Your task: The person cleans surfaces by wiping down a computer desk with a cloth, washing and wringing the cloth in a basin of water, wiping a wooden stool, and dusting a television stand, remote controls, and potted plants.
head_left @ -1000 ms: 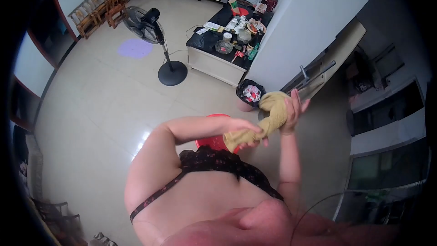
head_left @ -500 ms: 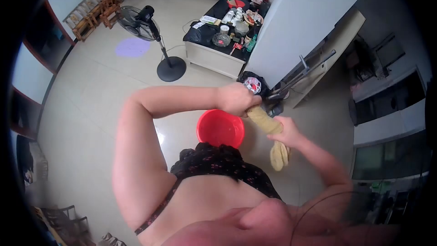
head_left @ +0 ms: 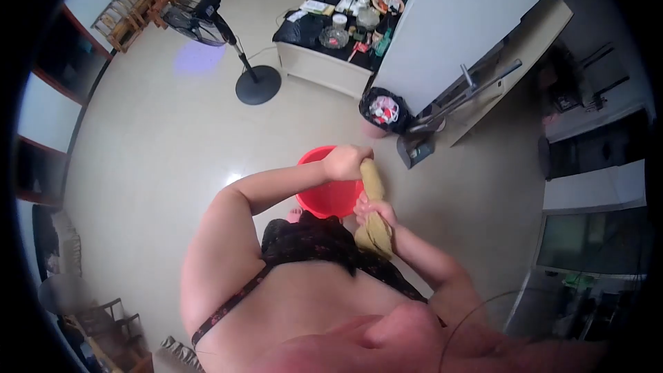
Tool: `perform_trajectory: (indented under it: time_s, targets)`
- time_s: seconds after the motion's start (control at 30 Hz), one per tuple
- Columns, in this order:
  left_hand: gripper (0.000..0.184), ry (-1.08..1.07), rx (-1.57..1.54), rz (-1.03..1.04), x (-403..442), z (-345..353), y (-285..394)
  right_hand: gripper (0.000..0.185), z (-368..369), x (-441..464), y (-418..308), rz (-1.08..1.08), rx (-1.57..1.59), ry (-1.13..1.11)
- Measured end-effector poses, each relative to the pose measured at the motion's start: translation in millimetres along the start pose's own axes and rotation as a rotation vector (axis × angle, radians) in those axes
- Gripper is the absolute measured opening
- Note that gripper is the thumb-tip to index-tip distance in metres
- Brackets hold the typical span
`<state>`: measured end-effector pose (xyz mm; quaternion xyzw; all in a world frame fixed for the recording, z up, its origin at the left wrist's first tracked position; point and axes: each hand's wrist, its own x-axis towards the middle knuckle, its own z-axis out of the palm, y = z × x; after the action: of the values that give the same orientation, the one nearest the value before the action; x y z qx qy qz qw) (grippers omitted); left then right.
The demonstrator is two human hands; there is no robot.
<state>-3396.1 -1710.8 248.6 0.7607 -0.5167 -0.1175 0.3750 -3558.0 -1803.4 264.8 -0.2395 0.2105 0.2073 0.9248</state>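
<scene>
A yellow cloth (head_left: 373, 181), twisted into a thick roll, stretches between my two hands. My left hand (head_left: 347, 162) is closed around its upper end, above the red basin (head_left: 321, 197). Lower and to the right, my right hand (head_left: 376, 211) wraps around the cloth, and a loose, folded end hangs out below that grip near my dark patterned clothing (head_left: 311, 238). The basin stands on the floor in front of me, partly covered by my left forearm and hand.
A standing fan (head_left: 257, 85) is ahead on the left. A low table (head_left: 324, 72) crowded with items stands ahead. To the right are a lined trash bin (head_left: 383, 114), a dustpan (head_left: 414, 150) and a wall (head_left: 469, 21). Wooden chairs (head_left: 107, 328) sit at lower left.
Both hands have come down and toward my body with the cloth, the right hand moving left as well. The cloth now hangs more steeply, beside the basin's right edge.
</scene>
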Motion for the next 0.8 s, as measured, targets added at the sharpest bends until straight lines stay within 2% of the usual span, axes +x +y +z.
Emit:
perform_trajectory:
  time_s: [0.03, 0.07, 0.13, 0.23, 0.27, 0.37, 0.4, 0.5, 0.57, 0.67, 0.7, 0.73, 0.77, 0.8]
  targets:
    - [0.025, 0.092, -0.006, -0.007, -1.1, 5.7, -1.5, 0.017, -4.9, 5.8, -0.3, 0.021, 0.078, -0.072]
    - [0.023, 0.096, -0.036, -0.095, -1.4, 10.9, -2.9, 0.017, -8.8, 12.3, 0.1, 0.035, 0.1, -0.058]
    - [0.022, 0.189, -0.094, -0.201, -3.2, 28.1, -8.8, 0.016, -17.5, 25.2, 4.0, -0.119, 0.128, -0.072]
    - [0.023, 0.274, -0.12, -0.296, 1.2, 47.3, -18.0, 0.016, -18.9, 31.2, -1.3, -0.115, 0.254, -0.066]
    - [0.023, 0.298, -0.109, -0.34, 1.3, 53.7, -20.8, 0.015, -24.6, 41.2, 3.3, -0.206, 0.245, 0.001]
    - [0.025, 0.408, -0.178, -0.476, -2.7, 79.6, -32.9, 0.014, -24.6, 52.0, 0.3, -0.232, 0.274, 0.006]
    - [0.026, 0.43, -0.192, -0.551, -2.7, 84.4, -33.9, 0.014, -12.3, 49.5, -1.4, -0.23, 0.276, 0.096]
    - [0.027, 0.415, -0.129, -0.675, -6.2, 84.3, -37.0, 0.014, -28.2, 60.9, -7.2, -0.188, 0.225, 0.089]
    - [0.03, 0.349, -0.031, -0.651, -11.7, 79.3, -45.9, 0.015, -47.5, 71.5, -9.8, -0.148, 0.043, 0.199]
    - [0.04, 0.196, 0.024, -0.622, -14.8, 55.9, -59.9, 0.012, -70.2, 83.4, -19.3, -0.107, -0.115, 0.125]
    - [0.042, 0.158, 0.05, -0.572, -17.1, 41.1, -60.8, 0.012, -80.1, 94.1, -22.7, -0.133, -0.229, 0.195]
    - [0.045, 0.119, 0.076, -0.518, -21.6, 28.3, -63.5, 0.015, -87.8, 101.2, -25.1, -0.163, -0.344, 0.265]
    - [0.048, 0.11, 0.083, -0.451, -29.9, 19.6, -75.2, 0.026, -95.2, 105.5, -30.2, -0.172, -0.365, 0.227]
    - [0.048, 0.128, 0.083, -0.456, -38.0, 5.8, -84.4, 0.026, -92.4, 108.0, -36.2, -0.167, -0.382, 0.218]
